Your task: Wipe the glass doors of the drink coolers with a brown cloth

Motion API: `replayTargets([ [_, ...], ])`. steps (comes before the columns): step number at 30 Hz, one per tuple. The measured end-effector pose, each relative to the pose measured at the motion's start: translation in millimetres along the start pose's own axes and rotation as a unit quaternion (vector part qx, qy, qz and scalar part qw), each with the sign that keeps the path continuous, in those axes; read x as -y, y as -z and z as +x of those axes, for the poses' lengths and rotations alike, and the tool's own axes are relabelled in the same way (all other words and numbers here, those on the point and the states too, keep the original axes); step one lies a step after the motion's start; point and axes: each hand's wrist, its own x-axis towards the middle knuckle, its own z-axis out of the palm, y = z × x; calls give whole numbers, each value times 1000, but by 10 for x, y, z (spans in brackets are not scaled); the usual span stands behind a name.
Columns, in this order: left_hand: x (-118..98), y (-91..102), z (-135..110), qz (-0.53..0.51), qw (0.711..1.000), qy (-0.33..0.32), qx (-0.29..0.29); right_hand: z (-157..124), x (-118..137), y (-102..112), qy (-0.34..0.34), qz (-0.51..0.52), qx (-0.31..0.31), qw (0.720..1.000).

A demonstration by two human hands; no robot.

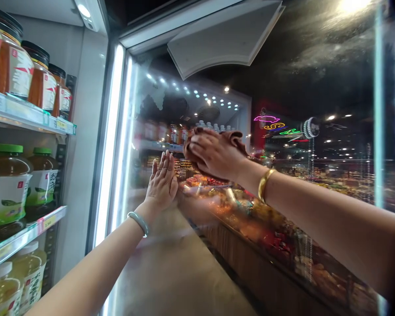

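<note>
My left hand [163, 182] lies flat against the glass door [316, 87] of a fridge, fingers stretched upward and together; a pale green bangle sits on that wrist. My right hand [213, 153] presses a brown cloth [235, 138] onto the same glass, just right of and above the left hand, fingers spread over the cloth. A gold bangle circles the right wrist. The glass looks misted and streaked.
The open fridge at the left has shelves [29, 118] of jars with red-and-white labels [15, 66], green-lidded jars [9, 184] below and yellow drinks at the bottom. A lit strip runs down the door frame [113, 145]. Through the glass, shop displays and neon signs show.
</note>
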Motion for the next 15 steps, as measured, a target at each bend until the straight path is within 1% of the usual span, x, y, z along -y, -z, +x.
replayTargets([
  [2,-57,-13,58,-5,1000,-2,-1,165,-55,-22,-73,9,-11,997],
  [3,-83,-22,89,-9,1000,0,-3,222,-12,-62,-96,16,-14,995],
  [4,-108,-32,113,-14,1000,4,-6,240,70,-114,-104,24,-16,994],
  [5,-132,-42,126,-20,1000,13,-10,210,174,-167,-90,33,-16,995],
  [6,-155,-49,128,-25,999,21,-13,131,281,-210,-61,41,-16,997],
  [8,-199,-53,98,-32,999,28,-15,-135,428,-236,16,46,-23,999],
  [9,-220,-49,75,-32,999,26,-12,-288,439,-208,42,39,-32,998],
  [11,-263,-35,36,-28,999,14,-5,-532,321,-80,64,20,-35,997],
  [13,-317,-22,33,-21,1000,6,-3,-606,87,81,25,5,-24,999],
  [15,-393,-23,71,-14,1000,5,-1,-508,-111,185,-39,0,-27,999],
])
